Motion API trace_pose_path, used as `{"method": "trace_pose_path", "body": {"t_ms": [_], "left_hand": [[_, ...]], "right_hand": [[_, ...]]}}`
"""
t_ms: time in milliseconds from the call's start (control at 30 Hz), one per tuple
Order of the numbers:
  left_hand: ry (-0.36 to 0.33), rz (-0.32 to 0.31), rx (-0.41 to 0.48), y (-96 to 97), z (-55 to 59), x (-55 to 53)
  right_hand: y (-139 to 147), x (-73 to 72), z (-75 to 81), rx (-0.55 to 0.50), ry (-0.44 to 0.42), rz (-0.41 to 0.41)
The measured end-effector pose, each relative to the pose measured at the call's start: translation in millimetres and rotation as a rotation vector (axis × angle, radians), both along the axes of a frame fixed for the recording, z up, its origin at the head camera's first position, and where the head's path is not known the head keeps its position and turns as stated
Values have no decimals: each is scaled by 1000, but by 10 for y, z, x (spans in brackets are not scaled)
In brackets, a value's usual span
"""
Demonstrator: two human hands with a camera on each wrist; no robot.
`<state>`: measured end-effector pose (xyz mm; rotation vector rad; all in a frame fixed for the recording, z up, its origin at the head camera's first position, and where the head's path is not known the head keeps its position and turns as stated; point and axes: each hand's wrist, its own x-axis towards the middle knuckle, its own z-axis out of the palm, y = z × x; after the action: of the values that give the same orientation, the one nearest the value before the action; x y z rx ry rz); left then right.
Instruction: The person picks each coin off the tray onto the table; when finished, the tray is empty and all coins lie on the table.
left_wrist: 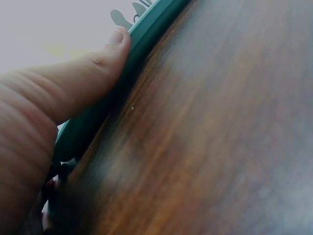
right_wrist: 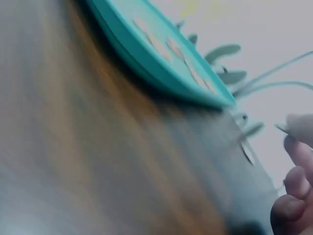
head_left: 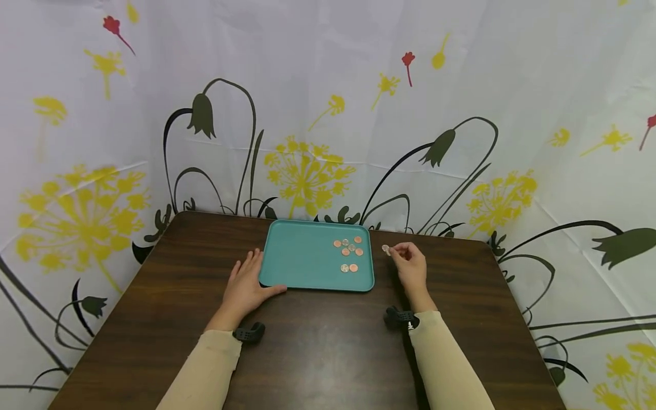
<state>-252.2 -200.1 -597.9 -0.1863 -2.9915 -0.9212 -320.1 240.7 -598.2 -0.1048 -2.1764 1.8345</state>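
Note:
A teal tray (head_left: 302, 256) lies on the table, with several copper coins (head_left: 353, 267) and silver coins (head_left: 344, 268) on its right half. At the tray's near left corner rests my left hand (head_left: 247, 289), its fingers spread along the left side and the thumb on the front rim; the left wrist view shows the thumb (left_wrist: 93, 78) against the rim. Just right of the tray, my right hand (head_left: 411, 270) pinches a silver coin (head_left: 386, 249) between thumb and fingertips. In the right wrist view this coin (right_wrist: 282, 129) appears edge-on, as a thin sliver.
The dark brown wooden table (head_left: 318, 353) extends around the tray. Behind it hangs a white curtain (head_left: 328, 57) printed with flowers, close to the table's back edge. Each wrist wears a black band, the left one (head_left: 249, 332) below the tray's corner.

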Motion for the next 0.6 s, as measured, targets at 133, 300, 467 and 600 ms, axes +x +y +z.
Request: {"method": "trace_pose_path", "body": {"t_ms": [133, 300, 467, 600], "left_hand": [[-2, -7, 1, 15, 17, -30], [-5, -12, 0, 24, 29, -35], [-10, -3, -10, 22, 15, -12], [-11, 1, -12, 30, 4, -2]], "right_hand": [[233, -109, 25, -195, -63, -85], [327, -161, 26, -292, -147, -84], [246, -167, 1, -12, -182, -89], [142, -156, -14, 305, -180, -138]]}}
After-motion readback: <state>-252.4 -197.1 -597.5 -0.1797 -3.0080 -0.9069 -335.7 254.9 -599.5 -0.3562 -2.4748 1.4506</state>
